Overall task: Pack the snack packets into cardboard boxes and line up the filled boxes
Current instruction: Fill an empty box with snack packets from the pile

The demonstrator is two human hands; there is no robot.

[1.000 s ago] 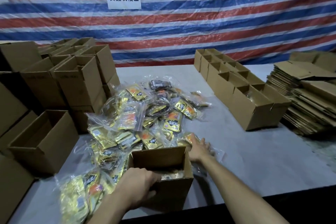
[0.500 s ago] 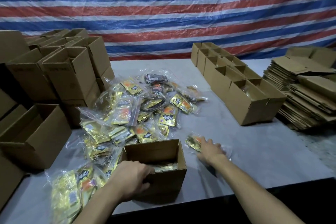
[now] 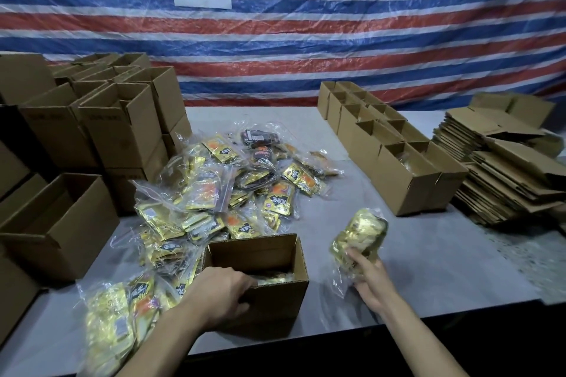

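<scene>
Snack packet [image 3: 358, 242] in clear bag, gripped by right hand [image 3: 369, 280] above table [image 3: 428, 254], just right of open cardboard box [image 3: 269, 294]. Left hand [image 3: 222, 292] grips box's near-left rim. Packet pile [image 3: 226, 193] behind box; filled boxes row [image 3: 392, 147] far right.

Two bare forearms [image 3: 167, 338] with bare hands: left hand [image 3: 220, 295] at the cardboard box [image 3: 277, 309] near wall, right hand [image 3: 372, 280] just right of that box.
</scene>
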